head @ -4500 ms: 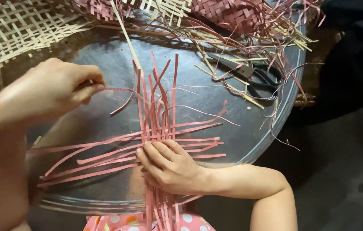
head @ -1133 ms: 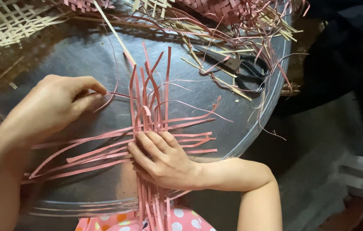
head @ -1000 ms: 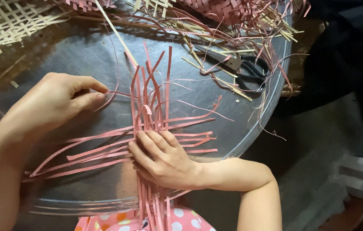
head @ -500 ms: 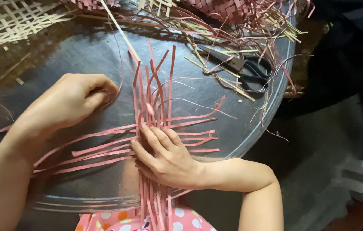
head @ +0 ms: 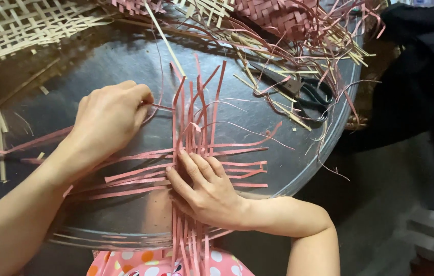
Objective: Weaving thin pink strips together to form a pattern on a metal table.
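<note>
Several pink strips (head: 196, 128) lie crossed in a loose weave on a round grey metal tray (head: 114, 56). My left hand (head: 107, 120) pinches a thin pink strip at the weave's upper left, fingers closed on it. My right hand (head: 204, 186) lies flat with spread fingers on the crossing of the strips, pressing them down. The strips' near ends run under my right hand toward my lap.
Black scissors (head: 304, 94) lie at the tray's far right among loose pink and tan strips. A tan woven mat (head: 17, 25) sits at the top left, a pink woven piece (head: 273, 13) at the top. Dotted pink fabric (head: 140, 263) shows below the tray.
My left hand has moved right, nearer the upright strips, still pinching the thin strip. My right hand stays pressed on the crossing.
</note>
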